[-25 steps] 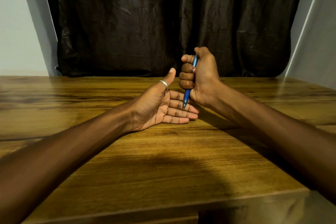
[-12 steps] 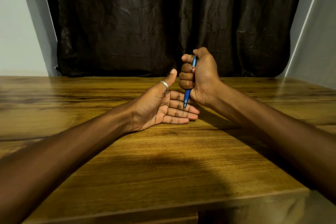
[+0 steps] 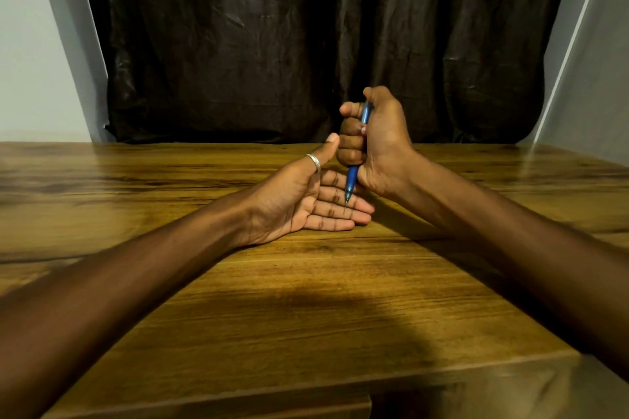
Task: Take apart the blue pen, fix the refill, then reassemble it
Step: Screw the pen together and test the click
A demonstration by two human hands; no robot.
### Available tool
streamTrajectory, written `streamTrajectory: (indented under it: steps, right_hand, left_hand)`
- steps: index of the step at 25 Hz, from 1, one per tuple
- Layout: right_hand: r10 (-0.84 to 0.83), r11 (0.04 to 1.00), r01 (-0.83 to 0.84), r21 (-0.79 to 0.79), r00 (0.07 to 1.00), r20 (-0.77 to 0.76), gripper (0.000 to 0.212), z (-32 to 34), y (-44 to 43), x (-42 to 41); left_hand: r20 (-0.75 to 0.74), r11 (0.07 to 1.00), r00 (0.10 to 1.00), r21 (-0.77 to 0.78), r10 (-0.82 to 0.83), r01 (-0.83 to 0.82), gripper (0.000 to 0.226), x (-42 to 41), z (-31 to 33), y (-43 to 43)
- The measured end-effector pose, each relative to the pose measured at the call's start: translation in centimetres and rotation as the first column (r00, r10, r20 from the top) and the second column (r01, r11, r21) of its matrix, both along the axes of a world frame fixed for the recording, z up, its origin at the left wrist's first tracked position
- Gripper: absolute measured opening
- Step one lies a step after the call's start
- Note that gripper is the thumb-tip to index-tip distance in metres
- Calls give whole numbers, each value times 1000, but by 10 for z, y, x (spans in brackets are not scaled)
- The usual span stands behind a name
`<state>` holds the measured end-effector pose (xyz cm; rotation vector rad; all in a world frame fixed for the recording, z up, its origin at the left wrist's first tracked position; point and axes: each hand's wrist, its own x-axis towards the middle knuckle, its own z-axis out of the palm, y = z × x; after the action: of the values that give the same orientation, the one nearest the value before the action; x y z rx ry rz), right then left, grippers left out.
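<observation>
The blue pen (image 3: 352,180) stands upright, tip down, gripped in the fist of my right hand (image 3: 377,143). My thumb sits over its top end. The metal tip points at, and seems to touch, the fingers of my left hand (image 3: 306,201). That hand lies palm up and open on the wooden table (image 3: 306,309), fingers stretched to the right, with a silver ring on the thumb. Most of the pen's barrel is hidden inside the fist.
A dark wrinkled curtain (image 3: 289,44) hangs behind the table's far edge. Pale walls (image 3: 30,61) stand at both sides. The table's near edge runs across the bottom, and both forearms rest over the tabletop.
None of note: both hands and the pen hold nearly the same pose, with the pen tip staying over the left fingers.
</observation>
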<state>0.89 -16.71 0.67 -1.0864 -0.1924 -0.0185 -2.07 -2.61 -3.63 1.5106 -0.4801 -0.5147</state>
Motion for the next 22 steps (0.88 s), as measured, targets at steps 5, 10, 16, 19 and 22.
streamTrajectory:
  steps: [5, 10, 16, 19, 22]
  right_hand:
    - [-11, 1000, 11, 4, 1000, -7, 42, 0, -1, 2]
    - [-3, 1000, 2, -5, 1000, -21, 39, 1, -3, 4]
    - [-10, 1000, 10, -3, 1000, -23, 36, 3, -5, 5]
    - [-15, 1000, 15, 2, 999, -29, 36, 3, -5, 6]
    - [-19, 1000, 19, 2, 999, -29, 36, 2, -5, 6]
  left_hand:
    - [28, 1000, 999, 4, 30, -30, 62, -4, -1, -4]
    - [174, 996, 984, 87, -43, 28, 49, -4, -7, 0]
    - [256, 992, 965, 122, -57, 26, 64, -2, -9, -1]
    - [270, 993, 962, 115, -43, 12, 60, -1, -11, -2]
    - [274, 994, 961, 111, -37, 7, 57, -1, -14, -3]
